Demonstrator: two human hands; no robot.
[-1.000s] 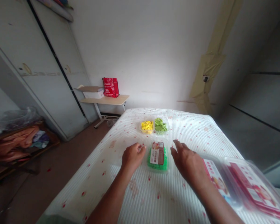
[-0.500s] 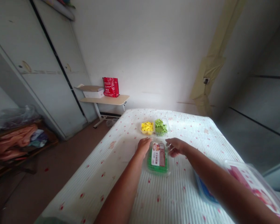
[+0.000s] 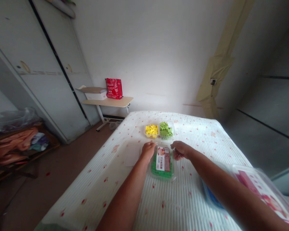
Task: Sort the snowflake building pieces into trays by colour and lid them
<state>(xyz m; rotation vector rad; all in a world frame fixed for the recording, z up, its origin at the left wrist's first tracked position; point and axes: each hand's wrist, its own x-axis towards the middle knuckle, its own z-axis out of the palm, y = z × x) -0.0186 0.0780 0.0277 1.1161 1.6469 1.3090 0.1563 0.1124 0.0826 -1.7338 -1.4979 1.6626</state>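
A clear plastic container [image 3: 162, 175] with green contents lies on the patterned cloth in front of me. Its closed lid carries a white and dark red label [image 3: 163, 159]. My left hand [image 3: 148, 150] is closed on its far left corner, thumb side inward. At the far right corner, my right hand [image 3: 180, 149] pinches the rim with curled fingers. The fingertips of both hands are partly hidden. Just beyond stands an open clear tray with two compartments, one holding yellow pieces [image 3: 151, 131], the other light green pieces [image 3: 166, 130].
To the right, partly under my forearm, are a blue container [image 3: 213, 195] and a large clear lid [image 3: 262, 189] with a pink label. A whitish flat piece [image 3: 132, 157] lies left of my left hand. A small table [image 3: 118, 102] against the wall bears a red bag [image 3: 114, 89] and a box [image 3: 95, 95].
My right hand's fingers have drawn closer together at the container's corner. The container and my left hand have barely shifted.
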